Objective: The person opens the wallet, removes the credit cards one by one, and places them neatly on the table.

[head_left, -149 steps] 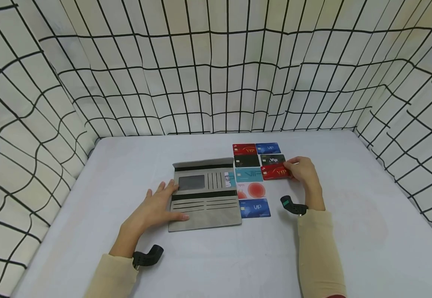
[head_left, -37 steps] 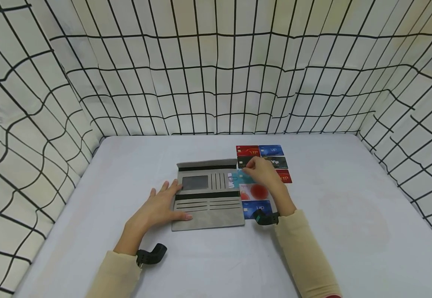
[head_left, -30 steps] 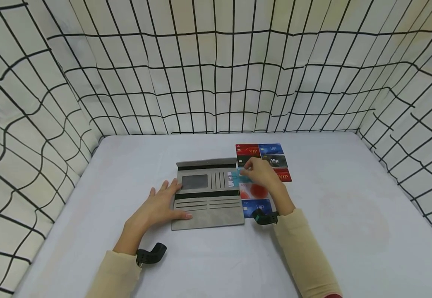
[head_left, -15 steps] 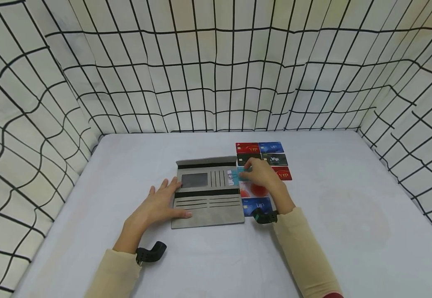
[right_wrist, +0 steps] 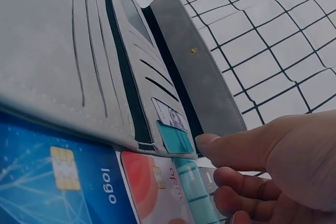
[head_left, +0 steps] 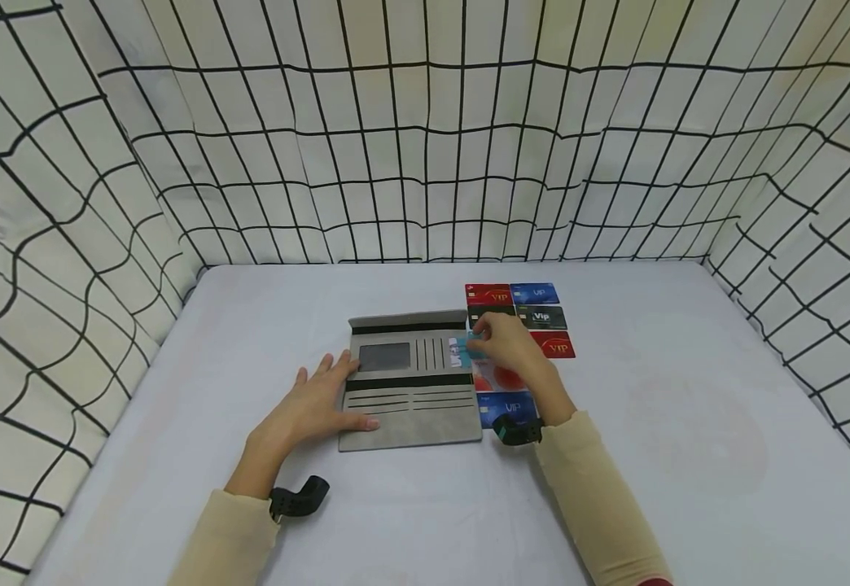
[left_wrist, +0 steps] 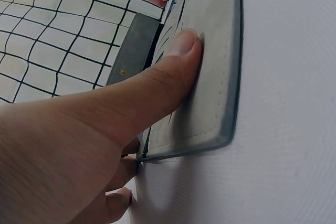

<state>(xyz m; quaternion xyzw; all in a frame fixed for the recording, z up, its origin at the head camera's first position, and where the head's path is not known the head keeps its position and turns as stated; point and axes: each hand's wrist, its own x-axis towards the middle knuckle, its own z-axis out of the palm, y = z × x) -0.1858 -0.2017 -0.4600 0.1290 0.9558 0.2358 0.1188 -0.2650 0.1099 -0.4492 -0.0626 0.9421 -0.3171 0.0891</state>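
A grey wallet (head_left: 425,425) lies unfolded on the white table. My left hand (head_left: 308,407) rests at its left side, the thumb (left_wrist: 181,51) flat on the lower panel, the other fingers spread by the edge. My right hand (head_left: 514,350) is at the wallet's right edge, thumb and forefinger apart. In the right wrist view, the thumb (right_wrist: 210,142) touches the edge beside a teal card (right_wrist: 176,139) tucked in a slot; the other fingers curl loosely with nothing visible between. Another teal card (right_wrist: 194,187) lies below that hand, mostly covered in the head view.
To the wallet's right lie a blue card (head_left: 506,407), a pink-and-white card (head_left: 485,376), red cards (head_left: 557,346) (head_left: 489,293), black cards (head_left: 542,317) (head_left: 485,313) and another blue card (head_left: 533,293). Black grid netting (head_left: 425,155) rises behind the table.
Five seconds ago my right hand pinched a red card at the right; now it is at the wallet's right edge. In the last second it shifted slightly left. The left hand stays put.
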